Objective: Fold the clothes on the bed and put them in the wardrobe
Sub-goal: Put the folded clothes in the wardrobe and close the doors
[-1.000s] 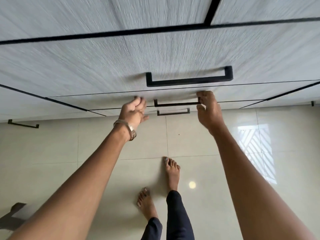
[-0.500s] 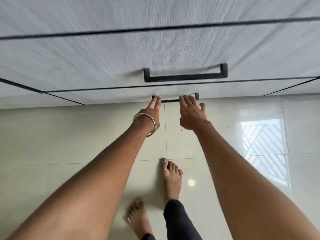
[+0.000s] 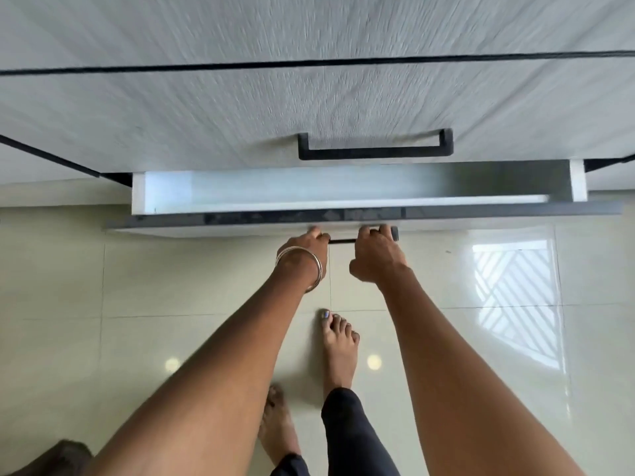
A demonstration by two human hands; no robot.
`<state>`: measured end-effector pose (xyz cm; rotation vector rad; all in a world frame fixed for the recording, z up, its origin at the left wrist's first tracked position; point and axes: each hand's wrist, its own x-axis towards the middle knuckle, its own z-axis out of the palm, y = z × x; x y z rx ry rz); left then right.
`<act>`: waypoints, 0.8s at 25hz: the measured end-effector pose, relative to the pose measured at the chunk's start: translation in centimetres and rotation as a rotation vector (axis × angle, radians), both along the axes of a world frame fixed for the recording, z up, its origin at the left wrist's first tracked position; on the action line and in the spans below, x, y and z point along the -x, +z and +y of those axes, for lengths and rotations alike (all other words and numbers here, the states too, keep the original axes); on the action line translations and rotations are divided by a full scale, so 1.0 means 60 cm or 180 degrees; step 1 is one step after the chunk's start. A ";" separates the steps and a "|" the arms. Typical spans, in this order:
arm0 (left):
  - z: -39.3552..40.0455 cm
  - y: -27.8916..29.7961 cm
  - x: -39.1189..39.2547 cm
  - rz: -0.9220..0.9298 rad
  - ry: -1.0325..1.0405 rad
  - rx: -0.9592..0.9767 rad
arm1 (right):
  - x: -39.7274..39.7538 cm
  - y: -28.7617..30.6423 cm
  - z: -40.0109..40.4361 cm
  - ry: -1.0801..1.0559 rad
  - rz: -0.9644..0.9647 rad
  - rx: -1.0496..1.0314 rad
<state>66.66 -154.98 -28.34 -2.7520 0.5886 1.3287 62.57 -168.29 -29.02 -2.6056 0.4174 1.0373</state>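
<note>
Standing barefoot on the tiled floor point(image 3: 68, 286), the person grips the thin black handle point(image 3: 340, 240) of the pulled-out drawer point(image 3: 343, 187): left hand point(image 3: 305, 247) and right hand point(image 3: 376, 255) curl their fingers around it, side by side. Beyond the drawer rises the wardrobe point(image 3: 309, 97); no clothes are visible.

Glossy cream floor tiles point(image 3: 68, 269) with thin dark grout lines. Bright window reflection point(image 3: 515, 304) with slatted diagonal pattern on the tiles at right. 2 small round light glares point(image 3: 374, 361) on the floor, 1 left, 1 right of the forward foot. 2 bare feet point(image 3: 338, 352) on the tiles, toenails painted, black leggings point(image 3: 354, 438) above the ankles. Dark blurred shape point(image 3: 58, 456) at bottom left corner, can't tell what.
</note>
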 end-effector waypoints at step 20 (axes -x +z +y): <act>0.190 0.157 0.203 0.0766 0.0661 0.0040 | 0.214 0.165 0.121 -0.0202 0.0442 -0.0334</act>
